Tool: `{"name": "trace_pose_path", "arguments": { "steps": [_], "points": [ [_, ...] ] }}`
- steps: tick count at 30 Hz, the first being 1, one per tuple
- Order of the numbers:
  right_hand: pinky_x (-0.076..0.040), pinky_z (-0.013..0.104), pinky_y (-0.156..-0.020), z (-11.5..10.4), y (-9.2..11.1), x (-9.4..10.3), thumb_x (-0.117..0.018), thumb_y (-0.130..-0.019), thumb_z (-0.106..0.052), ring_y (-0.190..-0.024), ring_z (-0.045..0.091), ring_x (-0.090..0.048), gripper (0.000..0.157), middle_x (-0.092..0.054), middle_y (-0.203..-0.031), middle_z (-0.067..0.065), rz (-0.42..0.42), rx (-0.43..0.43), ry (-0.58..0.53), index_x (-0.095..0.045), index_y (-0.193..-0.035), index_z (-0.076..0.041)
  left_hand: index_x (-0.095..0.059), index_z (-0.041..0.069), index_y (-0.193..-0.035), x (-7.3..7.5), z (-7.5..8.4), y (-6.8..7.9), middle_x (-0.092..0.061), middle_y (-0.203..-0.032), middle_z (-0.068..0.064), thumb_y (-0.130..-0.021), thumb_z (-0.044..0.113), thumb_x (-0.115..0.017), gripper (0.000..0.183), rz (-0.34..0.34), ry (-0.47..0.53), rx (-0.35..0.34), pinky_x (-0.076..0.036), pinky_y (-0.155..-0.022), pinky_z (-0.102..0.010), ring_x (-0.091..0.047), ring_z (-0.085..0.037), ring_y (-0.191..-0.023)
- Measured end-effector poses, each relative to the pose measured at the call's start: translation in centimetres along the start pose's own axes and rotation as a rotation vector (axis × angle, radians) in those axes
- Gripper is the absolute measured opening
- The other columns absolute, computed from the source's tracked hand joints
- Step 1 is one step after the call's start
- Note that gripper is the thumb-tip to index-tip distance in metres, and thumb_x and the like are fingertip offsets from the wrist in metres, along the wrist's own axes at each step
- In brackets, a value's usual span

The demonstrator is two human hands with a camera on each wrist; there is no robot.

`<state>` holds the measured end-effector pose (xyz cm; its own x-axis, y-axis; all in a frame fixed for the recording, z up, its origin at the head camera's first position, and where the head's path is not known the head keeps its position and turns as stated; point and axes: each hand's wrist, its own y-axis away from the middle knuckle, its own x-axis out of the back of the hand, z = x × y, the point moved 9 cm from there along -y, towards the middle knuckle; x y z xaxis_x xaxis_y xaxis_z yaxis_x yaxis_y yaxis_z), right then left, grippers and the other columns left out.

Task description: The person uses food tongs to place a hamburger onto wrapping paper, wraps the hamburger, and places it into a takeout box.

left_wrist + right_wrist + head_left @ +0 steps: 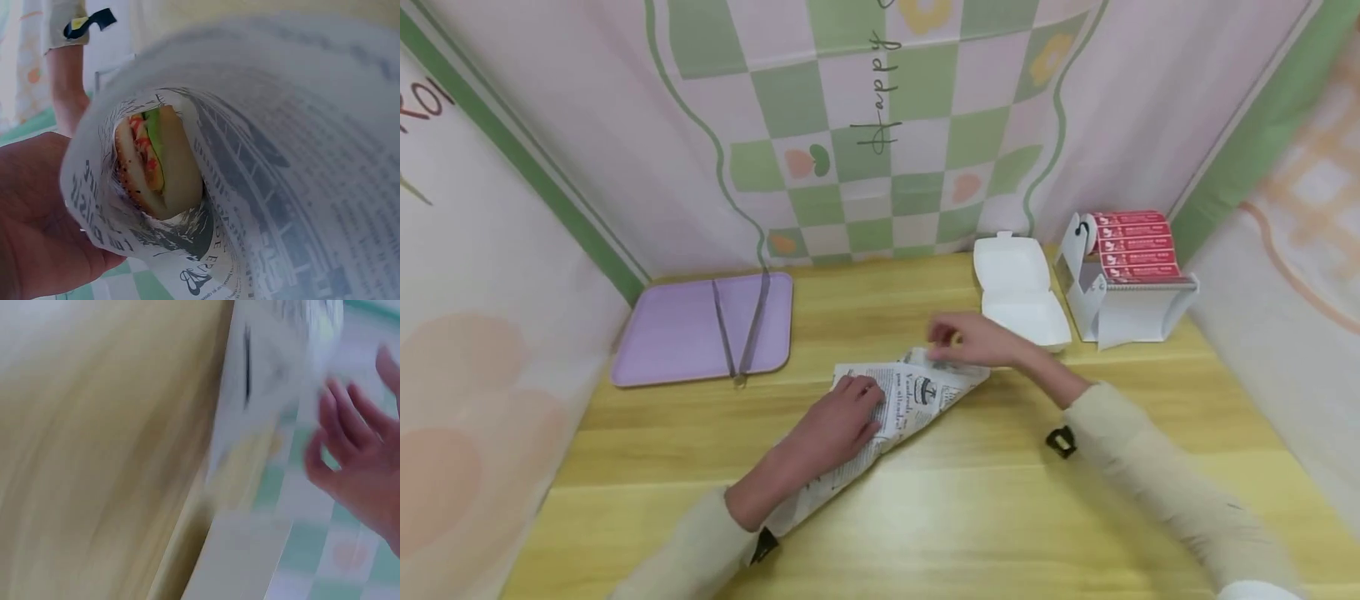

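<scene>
Newspaper-print food paper (906,408) is folded around a burger (162,165) and lies slantwise on the table. Through its open end, the left wrist view shows a seeded bun with green leaf and red sauce. My left hand (835,421) lies over the middle of the wrap, its bent fingers and thumb holding it; the fingertips are partly hidden in the left wrist view. Above the right end of the paper is my right hand (973,339), fingers loosely curled and slightly blurred. In the right wrist view it appears apart from the paper, with nothing in it.
On the left, metal tongs (752,333) lie on a purple tray (662,333). An opened white takeaway box (1018,304) stands at the back right, beside a white dispenser (1138,312) with a roll of red labels (1138,246). A patterned curtain (857,125) hangs behind the table.
</scene>
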<state>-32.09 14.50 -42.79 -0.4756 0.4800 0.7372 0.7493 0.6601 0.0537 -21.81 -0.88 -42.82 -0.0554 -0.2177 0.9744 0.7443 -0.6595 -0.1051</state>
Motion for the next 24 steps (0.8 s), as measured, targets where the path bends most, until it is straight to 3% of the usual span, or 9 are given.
{"name": "trace_pose_path", "arguments": {
  "steps": [3,6,10,12,16,21,24],
  "points": [
    [-0.054,0.034,-0.087,2.2,2.2,-0.4,-0.073,-0.090,-0.017,-0.093,0.014,-0.067,0.027,-0.073,-0.098,0.002,-0.137,-0.048,-0.081,-0.063,-0.112,-0.004,-0.054,0.006,-0.122,-0.3,0.4,-0.3,-0.059,-0.134,-0.012,-0.098,0.023,-0.063,0.031,-0.013,0.005,-0.031,-0.048,-0.106,-0.038,-0.055,-0.026,-0.124],
    [-0.053,0.028,-0.084,2.9,3.4,-1.9,-0.075,-0.089,-0.020,-0.092,0.010,-0.067,0.025,-0.075,-0.100,-0.001,-0.247,-0.045,-0.104,-0.065,-0.110,-0.010,-0.050,0.003,-0.131,-0.4,0.5,-0.4,-0.057,-0.140,-0.016,-0.099,0.022,-0.061,0.039,-0.034,0.021,-0.022,-0.046,-0.110,-0.040,-0.053,-0.029,-0.131],
    [-0.050,0.022,-0.077,2.5,3.6,-3.0,-0.074,-0.089,-0.023,-0.084,0.006,-0.064,0.012,-0.075,-0.095,-0.009,-0.266,0.004,-0.068,-0.069,-0.099,-0.018,-0.049,0.003,-0.134,-0.4,0.4,-0.3,-0.056,-0.142,-0.017,-0.099,0.020,-0.062,0.042,-0.034,0.033,-0.017,-0.049,-0.107,-0.041,-0.056,-0.030,-0.130],
    [-0.048,0.022,-0.074,2.4,3.4,-3.1,-0.072,-0.090,-0.017,-0.080,0.006,-0.062,0.005,-0.074,-0.090,-0.008,-0.254,0.017,-0.087,-0.068,-0.093,-0.016,-0.051,0.004,-0.129,-0.2,0.5,-0.2,-0.057,-0.142,-0.016,-0.098,0.019,-0.064,0.037,-0.019,0.032,-0.030,-0.052,-0.102,-0.040,-0.059,-0.030,-0.125],
    [-0.048,0.021,-0.074,2.8,3.2,-3.4,-0.069,-0.090,-0.008,-0.080,0.007,-0.062,0.006,-0.072,-0.089,-0.005,-0.261,0.006,-0.156,-0.066,-0.091,-0.012,-0.051,0.006,-0.124,0.0,0.8,-0.1,-0.057,-0.141,-0.016,-0.097,0.020,-0.065,0.033,-0.018,0.023,-0.060,-0.055,-0.096,-0.040,-0.064,-0.030,-0.116],
    [-0.052,0.024,-0.081,2.3,3.1,-5.0,-0.073,-0.088,-0.015,-0.088,0.011,-0.065,0.022,-0.073,-0.102,-0.001,-0.390,-0.007,-0.267,-0.069,-0.110,-0.014,-0.044,0.003,-0.138,-0.8,1.0,-0.1,-0.052,-0.145,-0.017,-0.088,0.041,-0.074,0.070,-0.117,-0.008,-0.047,-0.055,-0.097,-0.039,-0.066,-0.028,-0.110],
    [-0.055,0.027,-0.082,2.2,2.8,-6.1,-0.075,-0.086,-0.014,-0.089,0.014,-0.067,0.028,-0.074,-0.104,0.003,-0.476,-0.056,-0.335,-0.071,-0.113,-0.009,-0.038,0.005,-0.146,-1.6,1.1,0.1,-0.043,-0.154,-0.016,-0.081,0.048,-0.079,0.088,-0.192,-0.048,-0.028,-0.051,-0.103,-0.041,-0.059,-0.029,-0.125]
  ]
}}
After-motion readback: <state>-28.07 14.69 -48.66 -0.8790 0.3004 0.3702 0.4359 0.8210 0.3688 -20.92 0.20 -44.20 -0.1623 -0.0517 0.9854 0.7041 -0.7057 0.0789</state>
